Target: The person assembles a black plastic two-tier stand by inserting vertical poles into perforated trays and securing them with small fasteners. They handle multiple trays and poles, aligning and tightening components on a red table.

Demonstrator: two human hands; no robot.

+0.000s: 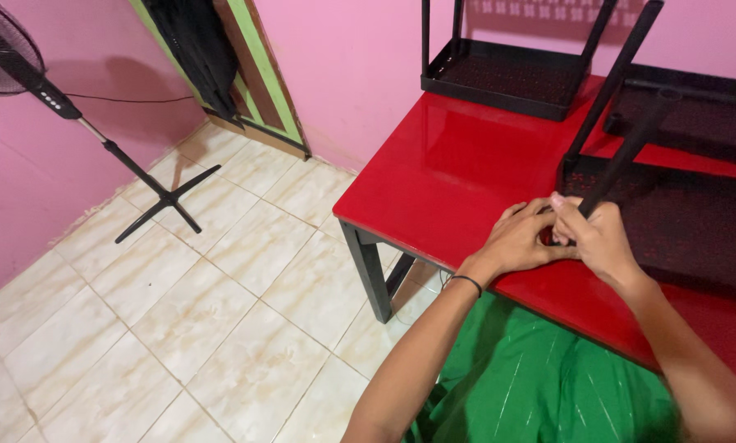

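Both hands, left hand (520, 240) and right hand (599, 238), fingers (558, 205) pinched narrow round the base of a black leg (630, 148) rising from them. Likely slipping, tipping the black tray (680, 221) beyond onto the red tabletop (450, 172).

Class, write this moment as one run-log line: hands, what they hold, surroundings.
left hand: cupped at rod base | right hand: gripping black rod | black tray on red table | floor fan at left

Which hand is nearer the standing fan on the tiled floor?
Left. The left hand is on the fan's side; the right hand sits just beyond it, gripping a black pole.
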